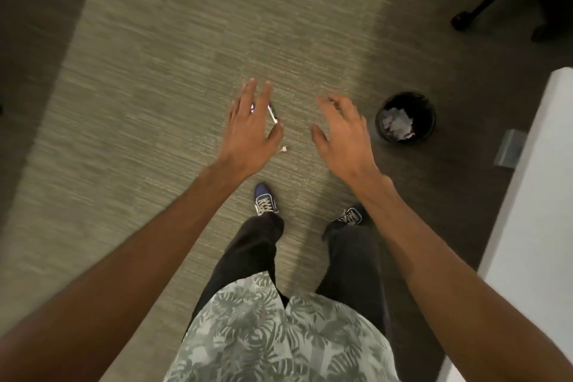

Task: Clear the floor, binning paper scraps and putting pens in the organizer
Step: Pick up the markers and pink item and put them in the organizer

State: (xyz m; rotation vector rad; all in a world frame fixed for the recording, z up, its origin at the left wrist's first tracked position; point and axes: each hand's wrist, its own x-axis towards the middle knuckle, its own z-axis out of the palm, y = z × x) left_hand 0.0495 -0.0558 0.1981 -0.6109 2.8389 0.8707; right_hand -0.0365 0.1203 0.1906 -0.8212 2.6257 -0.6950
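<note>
Two hands: left hand [248,130] and right hand [344,136] spread, empty
Pen [273,115]: on carpet, under left fingers
Bin [405,118]: 3 o'clock, scraps [398,124] inside
Carpet [186,40]: bare toward 12

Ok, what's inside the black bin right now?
The black bin holds crumpled paper scraps, pale and heaped at the bottom. Whatever lies beneath the heap is covered; no pens show among them.
</note>
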